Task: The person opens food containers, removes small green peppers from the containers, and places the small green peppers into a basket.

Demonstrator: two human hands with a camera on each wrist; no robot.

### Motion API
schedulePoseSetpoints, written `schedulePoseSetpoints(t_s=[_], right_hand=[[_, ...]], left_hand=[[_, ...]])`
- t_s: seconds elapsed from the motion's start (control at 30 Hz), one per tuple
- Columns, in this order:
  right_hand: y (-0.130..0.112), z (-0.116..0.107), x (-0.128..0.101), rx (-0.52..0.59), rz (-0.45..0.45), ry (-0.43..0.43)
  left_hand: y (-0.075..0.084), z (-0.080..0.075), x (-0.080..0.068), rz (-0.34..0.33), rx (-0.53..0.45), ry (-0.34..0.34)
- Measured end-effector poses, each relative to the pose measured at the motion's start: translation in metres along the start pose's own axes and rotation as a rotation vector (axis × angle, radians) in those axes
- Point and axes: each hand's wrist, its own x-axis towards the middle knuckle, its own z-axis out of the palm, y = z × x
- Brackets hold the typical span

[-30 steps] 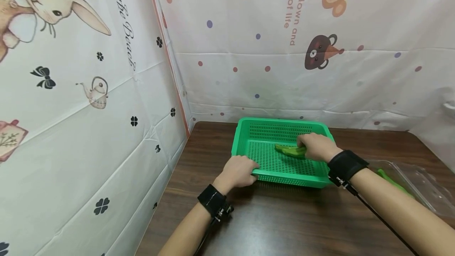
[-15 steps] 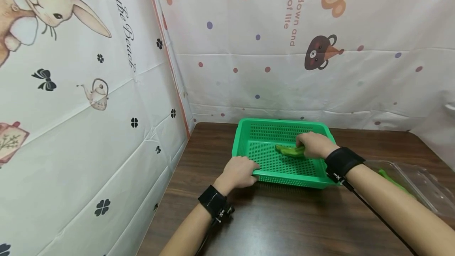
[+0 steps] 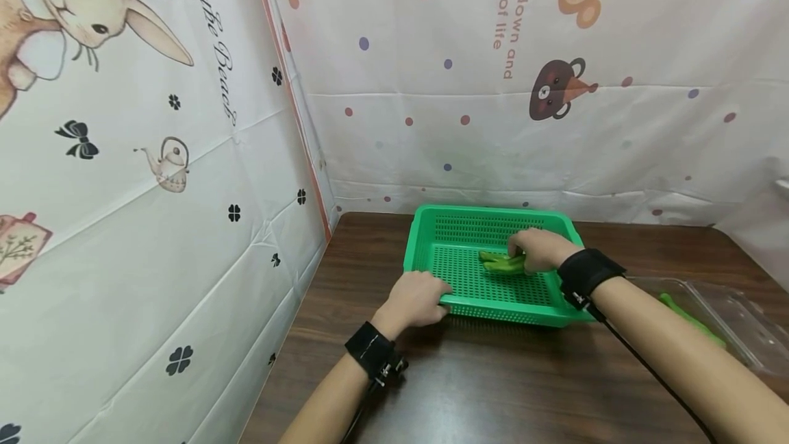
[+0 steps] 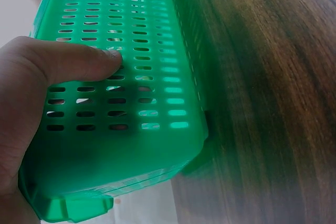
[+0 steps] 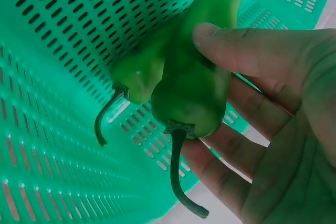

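A green plastic basket (image 3: 505, 308) with slotted walls stands on the table. My left hand (image 3: 416, 299) grips its near rim at the left corner, thumb (image 4: 84, 61) against the outer wall. Inside the basket, my right hand (image 3: 537, 250) holds a long green pepper (image 5: 195, 82) between thumb and fingers, its dark curved stem pointing away from the palm. A second green pepper (image 5: 137, 77) lies on the basket floor right beside the held one, partly hidden behind it in the right wrist view.
To the right, a clear plastic box (image 3: 718, 310) with its lid open has another green pepper (image 3: 690, 319) in it, partly hidden by my right forearm. A printed white sheet (image 3: 394, 149) hangs behind and to the left of the dark wooden table (image 3: 468, 389).
My right hand has shifted slightly left inside the basket, with the pepper still in its grip. The left hand stays on the rim, and the basket has barely moved.
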Motion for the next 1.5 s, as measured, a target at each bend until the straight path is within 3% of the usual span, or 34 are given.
schedulePoseSetpoints(t_s=[0.53, 1.5], right_hand=[[0.006, 0.010, 0.011, 0.003, 0.004, -0.045], [0.024, 0.035, 0.020, 0.037, 0.043, -0.050]], left_hand=[[-0.001, -0.002, 0.000, 0.008, 0.006, 0.006], [0.000, -0.004, 0.000, 0.010, -0.012, -0.002]])
